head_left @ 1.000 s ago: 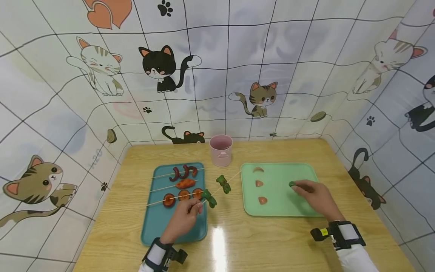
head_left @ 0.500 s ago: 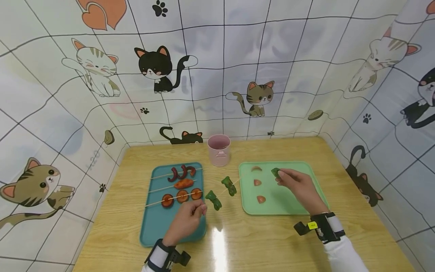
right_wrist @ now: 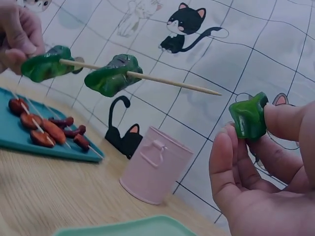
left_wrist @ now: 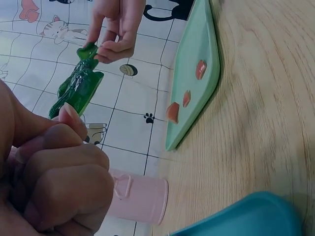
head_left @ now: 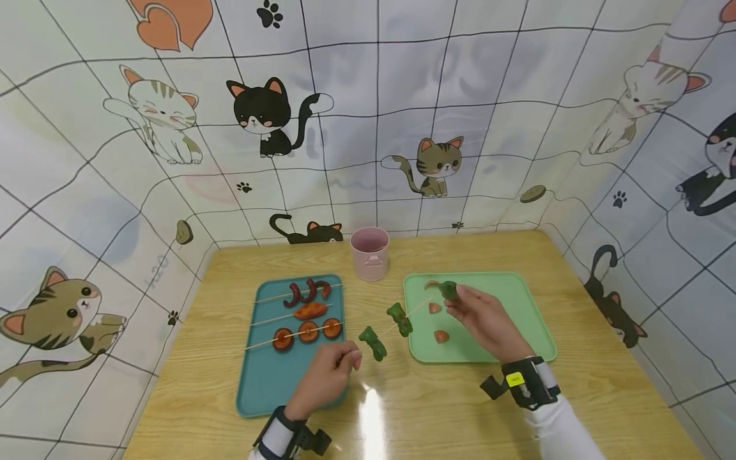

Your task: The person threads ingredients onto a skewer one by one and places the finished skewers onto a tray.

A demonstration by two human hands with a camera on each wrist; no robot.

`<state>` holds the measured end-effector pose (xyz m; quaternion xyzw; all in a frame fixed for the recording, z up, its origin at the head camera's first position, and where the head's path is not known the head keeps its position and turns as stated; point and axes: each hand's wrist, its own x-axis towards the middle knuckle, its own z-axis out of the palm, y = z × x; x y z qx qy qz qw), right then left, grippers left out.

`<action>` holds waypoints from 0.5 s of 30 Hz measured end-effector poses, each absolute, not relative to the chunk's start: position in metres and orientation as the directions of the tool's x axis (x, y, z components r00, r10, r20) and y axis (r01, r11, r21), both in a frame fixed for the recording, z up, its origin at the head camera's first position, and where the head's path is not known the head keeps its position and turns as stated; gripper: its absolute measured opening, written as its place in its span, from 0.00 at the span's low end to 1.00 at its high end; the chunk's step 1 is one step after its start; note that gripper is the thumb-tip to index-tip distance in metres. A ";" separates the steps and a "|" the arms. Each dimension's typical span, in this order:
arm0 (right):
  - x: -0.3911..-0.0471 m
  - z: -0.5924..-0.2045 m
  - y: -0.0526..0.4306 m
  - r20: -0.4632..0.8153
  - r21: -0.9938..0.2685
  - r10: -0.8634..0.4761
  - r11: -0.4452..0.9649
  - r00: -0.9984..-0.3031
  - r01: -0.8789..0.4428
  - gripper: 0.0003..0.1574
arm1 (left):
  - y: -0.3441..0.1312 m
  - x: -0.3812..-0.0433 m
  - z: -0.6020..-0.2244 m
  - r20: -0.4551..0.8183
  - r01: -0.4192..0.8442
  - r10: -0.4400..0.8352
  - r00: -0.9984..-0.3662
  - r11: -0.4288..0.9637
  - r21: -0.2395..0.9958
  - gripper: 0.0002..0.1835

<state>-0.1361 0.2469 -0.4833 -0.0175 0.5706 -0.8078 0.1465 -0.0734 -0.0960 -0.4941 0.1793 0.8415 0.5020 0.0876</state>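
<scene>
My left hand (head_left: 324, 380) grips one end of a thin wooden skewer (right_wrist: 177, 84), fingers curled round it. Two green pepper pieces (right_wrist: 114, 76) are threaded on that skewer, apart from each other, and its bare pointed tip extends to the right. Between thumb and fingers, my right hand (head_left: 485, 322) pinches a third green pepper piece (right_wrist: 248, 114). In the right wrist view this loose piece is just beyond the skewer's tip, with a small gap between them. From the left wrist camera the green pieces overlap in a line.
A blue tray (head_left: 267, 386) at left bears three skewers of brownish-red food pieces. On the green tray (head_left: 523, 319) at right lie several small pinkish pieces (head_left: 441, 337). Between the trays, near the wall, stands a pink bucket (head_left: 370, 260).
My right hand has lifted its pepper piece off the green tray and brought it left to the skewer's tip. My left hand has shifted slightly right with the skewer.
</scene>
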 end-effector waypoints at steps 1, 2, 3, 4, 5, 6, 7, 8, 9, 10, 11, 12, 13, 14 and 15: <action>-0.136 -0.484 0.246 -0.141 -0.918 -0.268 -0.325 -0.953 0.227 0.15 | -0.095 -0.073 -0.494 0.034 0.215 0.389 -0.921 0.432 0.876 0.18; -0.137 -0.485 0.245 -0.139 -0.908 -0.279 -0.347 -0.950 0.234 0.15 | -0.094 -0.073 -0.494 0.037 0.217 0.391 -0.920 0.429 0.877 0.18; -0.137 -0.486 0.243 -0.132 -0.898 -0.294 -0.369 -0.947 0.240 0.15 | -0.093 -0.073 -0.494 0.038 0.219 0.392 -0.919 0.428 0.877 0.18; -0.137 -0.487 0.242 -0.121 -0.889 -0.308 -0.390 -0.944 0.241 0.16 | -0.092 -0.073 -0.494 0.038 0.220 0.394 -0.918 0.427 0.877 0.18; -0.137 -0.488 0.241 -0.108 -0.884 -0.325 -0.402 -0.940 0.240 0.16 | -0.091 -0.072 -0.493 0.038 0.221 0.395 -0.918 0.428 0.876 0.18; -0.137 -0.489 0.240 -0.097 -0.877 -0.339 -0.415 -0.936 0.241 0.17 | -0.090 -0.072 -0.493 0.038 0.221 0.395 -0.918 0.429 0.876 0.18; -0.137 -0.489 0.239 -0.087 -0.872 -0.354 -0.425 -0.931 0.243 0.18 | -0.089 -0.072 -0.493 0.038 0.223 0.397 -0.917 0.430 0.875 0.18; -0.137 -0.490 0.237 -0.078 -0.870 -0.365 -0.429 -0.928 0.242 0.19 | -0.089 -0.072 -0.493 0.041 0.226 0.397 -0.917 0.430 0.874 0.18; -0.137 -0.490 0.236 -0.070 -0.871 -0.374 -0.428 -0.925 0.240 0.19 | -0.088 -0.072 -0.493 0.042 0.226 0.397 -0.917 0.431 0.873 0.18; -0.137 -0.490 0.235 -0.063 -0.872 -0.382 -0.429 -0.922 0.238 0.19 | -0.088 -0.072 -0.493 0.043 0.228 0.398 -0.916 0.431 0.873 0.18; -0.137 -0.490 0.233 -0.061 -0.874 -0.385 -0.426 -0.921 0.235 0.19 | -0.087 -0.072 -0.493 0.045 0.230 0.397 -0.917 0.431 0.873 0.18; -0.137 -0.490 0.232 -0.061 -0.872 -0.385 -0.428 -0.921 0.237 0.19 | -0.087 -0.072 -0.493 0.045 0.230 0.396 -0.917 0.432 0.872 0.18; -0.136 -0.490 0.231 -0.058 -0.872 -0.384 -0.429 -0.921 0.234 0.18 | -0.087 -0.072 -0.493 0.045 0.230 0.396 -0.917 0.433 0.871 0.18; -0.136 -0.490 0.230 -0.057 -0.870 -0.384 -0.434 -0.921 0.235 0.18 | -0.087 -0.072 -0.493 0.046 0.232 0.396 -0.917 0.434 0.870 0.18; -0.136 -0.490 0.229 -0.057 -0.868 -0.383 -0.437 -0.922 0.235 0.18 | -0.087 -0.072 -0.493 0.044 0.229 0.396 -0.917 0.434 0.871 0.18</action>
